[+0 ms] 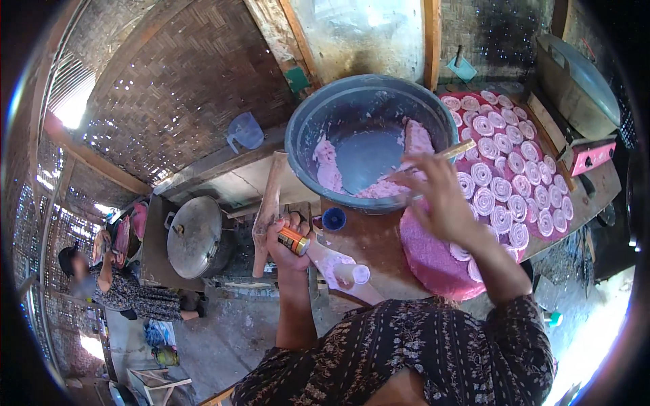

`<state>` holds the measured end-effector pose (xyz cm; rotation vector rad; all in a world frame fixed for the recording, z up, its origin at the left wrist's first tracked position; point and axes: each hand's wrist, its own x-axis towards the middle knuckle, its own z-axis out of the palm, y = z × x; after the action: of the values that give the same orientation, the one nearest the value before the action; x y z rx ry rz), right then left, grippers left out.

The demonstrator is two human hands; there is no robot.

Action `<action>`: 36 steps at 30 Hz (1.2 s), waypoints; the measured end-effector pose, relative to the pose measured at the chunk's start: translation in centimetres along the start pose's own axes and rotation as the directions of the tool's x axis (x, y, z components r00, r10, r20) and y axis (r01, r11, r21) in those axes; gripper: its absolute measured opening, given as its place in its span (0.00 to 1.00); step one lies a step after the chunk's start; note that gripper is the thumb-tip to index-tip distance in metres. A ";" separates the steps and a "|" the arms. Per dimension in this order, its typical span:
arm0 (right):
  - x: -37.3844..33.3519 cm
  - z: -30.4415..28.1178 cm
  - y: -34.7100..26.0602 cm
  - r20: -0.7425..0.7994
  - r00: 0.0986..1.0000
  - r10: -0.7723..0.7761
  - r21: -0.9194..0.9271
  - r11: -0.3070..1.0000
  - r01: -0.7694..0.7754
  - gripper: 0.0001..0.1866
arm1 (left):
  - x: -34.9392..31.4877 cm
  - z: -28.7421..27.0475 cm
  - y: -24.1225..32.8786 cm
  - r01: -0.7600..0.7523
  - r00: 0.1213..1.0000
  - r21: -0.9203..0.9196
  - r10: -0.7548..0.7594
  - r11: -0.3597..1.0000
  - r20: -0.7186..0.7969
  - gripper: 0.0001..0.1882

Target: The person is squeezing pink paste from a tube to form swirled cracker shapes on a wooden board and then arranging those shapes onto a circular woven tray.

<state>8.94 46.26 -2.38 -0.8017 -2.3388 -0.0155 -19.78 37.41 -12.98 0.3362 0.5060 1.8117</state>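
Observation:
My left hand [283, 245] is closed around a small orange-and-gold can [293, 240], beside a worn wooden bar [269, 210]. My right hand [440, 196] hovers at the near right rim of a large grey basin [305, 159], its fingers apart and slightly blurred. Just behind those fingers, a wooden handle [458, 149] lies across the rim; its other end is hidden. Pink dough [329, 166] clings to the basin's sides and bottom. Right of the basin, several pink-white dough coils [501, 189] cover pink round trays [433, 254].
A small blue cup [334, 218] stands below the basin. Nearer me lies a dough-smeared wooden piece with a white cylinder [352, 274]. A lidded pot [196, 237] stands at left; a large metal pot [579, 81] is at far right. Another person [128, 287] works at far left.

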 end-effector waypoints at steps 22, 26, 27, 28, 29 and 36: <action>15.9 3.2 10.2 0.710 0.702 -0.052 -0.089 0.983 0.163 0.23 | 4.3 1.1 5.6 0.039 0.999 0.542 -0.026 0.840 -0.033 0.09; 15.2 11.8 13.8 0.766 0.636 0.092 -0.248 0.955 0.161 0.28 | 7.3 3.6 2.5 0.184 0.982 0.504 -0.174 0.844 -0.066 0.07; 14.5 13.7 14.9 0.773 0.633 0.035 -0.207 0.958 0.200 0.27 | 7.7 3.3 2.2 0.226 0.974 0.518 -0.206 0.825 -0.097 0.07; 13.9 15.1 15.6 0.779 0.626 -0.018 -0.168 0.957 0.237 0.27 | 8.0 3.2 2.0 0.231 0.973 0.515 -0.208 0.825 -0.102 0.07; 13.1 16.3 16.2 0.780 0.623 -0.063 -0.087 0.974 0.208 0.27 | 8.3 3.3 1.9 0.207 0.978 0.538 -0.188 0.817 -0.091 0.08; 11.3 18.9 16.2 0.758 0.626 -0.183 0.197 0.979 0.047 0.21 | 9.5 2.8 1.3 0.131 0.991 0.634 -0.107 0.762 -0.076 0.09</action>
<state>0.12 69.57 -13.63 -0.6365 -3.1543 0.5749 -22.34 46.61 -10.13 0.7210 1.1522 1.4729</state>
